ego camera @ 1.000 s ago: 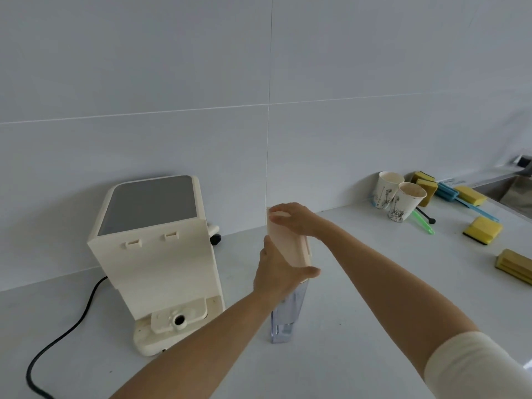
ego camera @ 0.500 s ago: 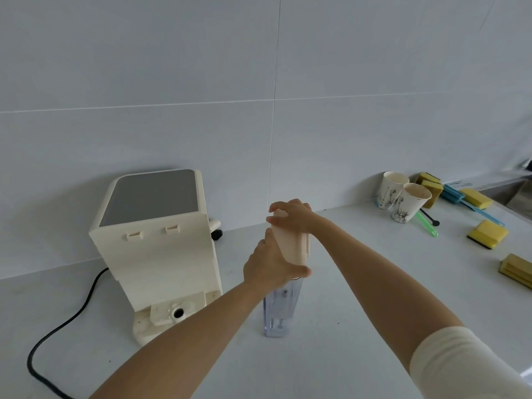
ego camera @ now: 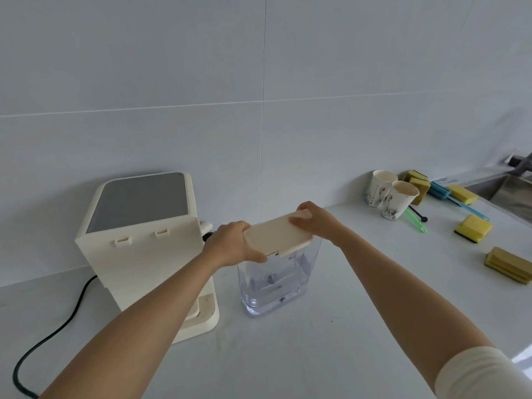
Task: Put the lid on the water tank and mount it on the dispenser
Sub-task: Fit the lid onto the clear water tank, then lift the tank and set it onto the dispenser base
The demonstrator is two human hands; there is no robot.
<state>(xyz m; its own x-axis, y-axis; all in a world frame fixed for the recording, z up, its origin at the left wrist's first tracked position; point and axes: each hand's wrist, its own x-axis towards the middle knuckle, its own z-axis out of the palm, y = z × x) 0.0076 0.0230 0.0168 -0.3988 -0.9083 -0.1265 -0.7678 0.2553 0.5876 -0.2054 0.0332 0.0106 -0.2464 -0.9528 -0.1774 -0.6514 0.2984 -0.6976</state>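
A clear plastic water tank [ego camera: 273, 286] stands upright on the white counter, just right of the cream dispenser [ego camera: 144, 243]. A cream rectangular lid [ego camera: 276, 236] lies across the tank's top, slightly tilted. My left hand [ego camera: 233, 244] grips the lid's left end and my right hand [ego camera: 315, 221] holds its far right end. The dispenser's back faces me, with two small hooks on its rear panel and a base socket partly hidden by my left forearm.
A black power cord [ego camera: 54, 332] runs from the dispenser to the left front. At the back right stand two paper cups [ego camera: 394, 200], several yellow sponges [ego camera: 472, 227], a green stick [ego camera: 416, 220] and a blue brush [ego camera: 449, 194]. A sink [ego camera: 515, 194] is at far right.
The tank has turned so its broad side faces me. The lid went from standing on end to lying flat across the tank's top, with my hands moved to its two ends.
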